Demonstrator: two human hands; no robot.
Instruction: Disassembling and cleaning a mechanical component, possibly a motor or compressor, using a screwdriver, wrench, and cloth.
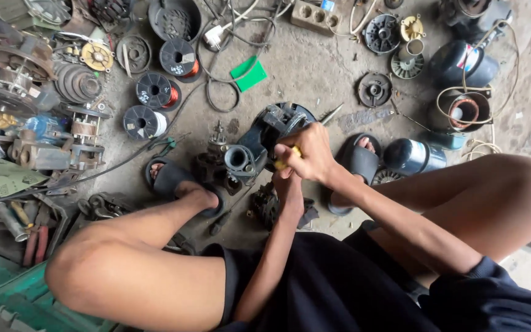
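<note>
Person squats on a concrete floor (314, 67), both hands over a dark pump motor housing (265, 138) that sits on the floor between the two sandalled feet.

Right hand (308, 154) is clenched around a yellow tool handle (285, 161), probably a screwdriver; only a sliver of the handle shows. Left hand (289, 183) sits just under the right, touching it. Whether its grip is closed on the handle or on the housing I cannot tell; the fingers are hidden.

Risks, as a judgement:
- Tip could slip off the fastener under a two-handed push. The left foot in its sandal (176, 181) and the right foot in its sandal (354, 166) are both near the housing, toes bare.
- Housing is loose, held by nothing visible but the hands. It has a round pipe port (238, 158) and could roll or tip, twisting the tool out.
- Small dark parts (265, 206) lie just beside the housing, under the forearms; easy to knock or lose.

Farther out:
- Loose black cable loop (222, 92) runs close to the work; could snag a foot.
- Copper wire spools (155, 91) and a green card (248, 74) lie beyond, well apart.
- Motor end caps (375, 90) and a blue cylinder (414, 155) lie to the right; low concern.
</note>
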